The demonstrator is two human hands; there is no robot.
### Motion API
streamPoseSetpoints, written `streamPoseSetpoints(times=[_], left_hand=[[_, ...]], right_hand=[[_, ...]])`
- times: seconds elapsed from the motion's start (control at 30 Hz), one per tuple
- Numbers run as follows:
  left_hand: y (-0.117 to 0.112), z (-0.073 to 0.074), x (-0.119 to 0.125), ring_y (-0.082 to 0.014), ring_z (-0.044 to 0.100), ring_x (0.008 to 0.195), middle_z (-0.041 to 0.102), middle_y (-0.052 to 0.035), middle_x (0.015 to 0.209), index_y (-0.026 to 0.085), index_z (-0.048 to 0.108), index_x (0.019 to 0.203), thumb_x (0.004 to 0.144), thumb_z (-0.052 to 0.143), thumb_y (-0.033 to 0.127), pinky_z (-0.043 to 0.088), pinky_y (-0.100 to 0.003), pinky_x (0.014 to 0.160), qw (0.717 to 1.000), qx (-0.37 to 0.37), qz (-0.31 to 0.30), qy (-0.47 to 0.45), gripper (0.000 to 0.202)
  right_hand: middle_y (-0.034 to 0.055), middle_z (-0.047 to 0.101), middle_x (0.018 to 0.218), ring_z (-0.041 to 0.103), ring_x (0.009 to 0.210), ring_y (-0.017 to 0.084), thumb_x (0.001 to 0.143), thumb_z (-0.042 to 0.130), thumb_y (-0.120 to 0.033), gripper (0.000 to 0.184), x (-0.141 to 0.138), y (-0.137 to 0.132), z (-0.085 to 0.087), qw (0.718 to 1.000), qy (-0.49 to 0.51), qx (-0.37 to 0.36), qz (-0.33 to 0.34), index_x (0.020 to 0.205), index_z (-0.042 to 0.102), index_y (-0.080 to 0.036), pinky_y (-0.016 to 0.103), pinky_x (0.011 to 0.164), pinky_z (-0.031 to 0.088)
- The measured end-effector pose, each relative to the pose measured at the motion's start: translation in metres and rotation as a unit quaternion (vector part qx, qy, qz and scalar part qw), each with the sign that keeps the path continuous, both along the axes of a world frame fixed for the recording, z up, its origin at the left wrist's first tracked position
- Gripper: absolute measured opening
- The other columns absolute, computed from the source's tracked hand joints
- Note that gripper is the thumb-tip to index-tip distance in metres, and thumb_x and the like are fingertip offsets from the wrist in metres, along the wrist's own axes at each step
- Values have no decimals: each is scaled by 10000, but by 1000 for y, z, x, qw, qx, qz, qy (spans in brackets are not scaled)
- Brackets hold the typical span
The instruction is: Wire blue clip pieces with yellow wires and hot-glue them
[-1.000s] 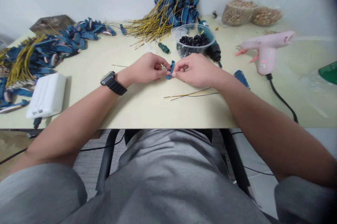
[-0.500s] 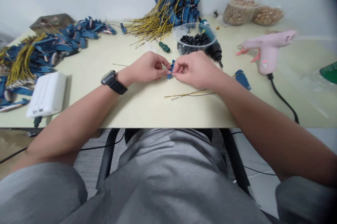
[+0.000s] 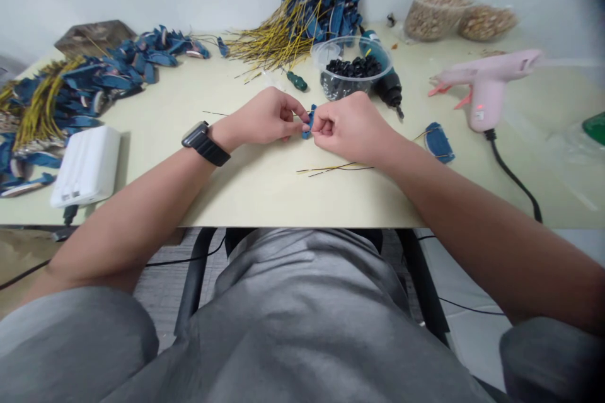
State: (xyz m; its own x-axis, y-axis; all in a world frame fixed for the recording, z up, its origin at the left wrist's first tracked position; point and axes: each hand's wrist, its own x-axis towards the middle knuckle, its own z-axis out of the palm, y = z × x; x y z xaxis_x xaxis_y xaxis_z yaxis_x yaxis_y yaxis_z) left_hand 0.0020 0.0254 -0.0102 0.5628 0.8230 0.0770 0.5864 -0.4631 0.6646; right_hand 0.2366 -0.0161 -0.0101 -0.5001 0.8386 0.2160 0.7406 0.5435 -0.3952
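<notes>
My left hand, a black watch on its wrist, pinches a small blue plastic piece just above the tabletop. A thin dark wire sticks out to the left from behind that hand. Against the piece's right side, the fingers of my right hand are closed in a pinch; their tips partly hide it. Loose yellow and black wires lie on the table below my right hand. Beyond my right forearm rests another blue part with a yellow wire.
Behind my hands stand a clear tub of black pieces, a green screwdriver and a power driver. A pink glue gun is at right. Blue parts with yellow wires pile at the back; a white power bank lies left.
My right fingers have curled tighter beside the blue piece. The left hand keeps its pinch, and the view has shifted slightly.
</notes>
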Motion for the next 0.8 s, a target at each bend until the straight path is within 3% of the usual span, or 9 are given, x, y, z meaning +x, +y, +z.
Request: streamPoseSetpoints(times=[0.17,0.4,0.8], left_hand=[[1,-1,0,-123,542,565,704,7,623,169,918,1087,897,883,264,382,-273,597,1000,-8,3,0,216],[-3,2,3,-130,520,575,670,16,616,160,909,1061,858,883,187,365,-293,597,1000,-17,17,-1,206],[5,-8,-5,-125,561,561,742,-13,643,176,962,1075,850,969,291,367,-285,566,999,-10,15,-47,253]], right_hand=[[74,803,850,711,800,242,955,689,-96,184,-3,0,-2,998,-47,30,0,914,838,-195,397,815,441],[90,802,864,722,835,285,941,668,-94,195,-7,-3,-2,995,-98,12,1,828,751,-230,423,825,448],[71,819,858,743,814,248,963,713,-105,176,7,1,3,999,12,18,-23,858,805,-214,383,821,502]])
